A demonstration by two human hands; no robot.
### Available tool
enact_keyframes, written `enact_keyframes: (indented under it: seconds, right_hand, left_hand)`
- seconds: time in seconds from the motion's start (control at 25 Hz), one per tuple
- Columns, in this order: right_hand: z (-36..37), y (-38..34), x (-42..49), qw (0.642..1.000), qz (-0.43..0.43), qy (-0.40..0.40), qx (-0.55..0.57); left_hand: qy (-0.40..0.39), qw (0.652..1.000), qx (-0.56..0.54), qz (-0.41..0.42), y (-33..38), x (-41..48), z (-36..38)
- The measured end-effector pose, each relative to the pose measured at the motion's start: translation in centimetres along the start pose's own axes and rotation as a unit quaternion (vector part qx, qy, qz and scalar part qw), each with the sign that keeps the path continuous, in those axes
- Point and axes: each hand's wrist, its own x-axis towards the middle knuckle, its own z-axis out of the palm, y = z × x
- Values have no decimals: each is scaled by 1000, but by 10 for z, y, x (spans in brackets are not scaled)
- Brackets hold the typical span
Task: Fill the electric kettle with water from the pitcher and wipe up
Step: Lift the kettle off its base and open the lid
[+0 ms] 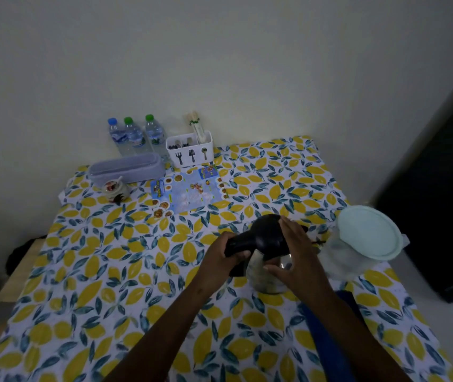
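Both hands grip the kettle [268,260], left hand [220,260] wrapping its handle, right hand [294,252] cupping its side, pitcher [363,241] beside.

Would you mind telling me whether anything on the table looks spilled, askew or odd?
No spill shows. The lemon-print tablecloth lies crooked, baring wood at its left edge. Both hands hold the black-lidded kettle.

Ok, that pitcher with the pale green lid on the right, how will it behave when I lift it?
The pitcher probably feels fairly light and rigid, since its cloudy walls look like thin plastic. How full it is cannot be told. Its wide lid may make it top-heavy, so tipping is possible; it sits near the table's right edge.
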Motion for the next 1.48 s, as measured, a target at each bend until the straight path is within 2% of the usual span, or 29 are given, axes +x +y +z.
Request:
enact_keyframes:
  seconds: [0.32,0.44,0.6,0.72,0.8,0.88,0.96,1.04,1.12,1.2,1.32,1.48]
  right_hand:
    - [70,-36,-71,993,-30,-111,13]
    - [85,-41,-84,992,-61,-106,-11]
    - [85,-44,-91,992,-60,-111,-23]
    - [81,-36,-95,988,-59,-91,-108]
    - [80,-29,-98,977,-57,-96,-180]
    - [80,-23,-101,969,-58,-108,-215]
    - [81,-20,-103,969,-59,-112,-211]
    - [82,-21,-104,974,-51,-108,-193]
    - [82,-23,-105,976,-42,-108,-184]
    - [83,-23,-106,979,-37,-106,-171]
    - [85,-22,-106,982,-34,-102,-157]
    - [86,-31,-106,984,-36,-96,-148]
  left_hand:
    - [-9,998,-4,-66,-71,-88,-52]
    - [-17,998,-23,-60,-83,-106,-64]
    - [-9,998,-36,-50,-89,-113,-71]
    - [-4,999,-22,-44,-85,-114,-68]
    - [15,999,14,-36,-70,-111,-60]
    - [47,995,91,5,-52,-104,-45]
    - [76,977,195,41,-42,-97,-26]
    - [103,958,266,24,-42,-93,-12]
    - [122,946,302,5,-46,-92,-5]
    - [137,936,323,29,-46,-94,-2]
    - [148,947,280,55,-40,-95,-3]
    - [161,978,118,54,-38,-104,-8]
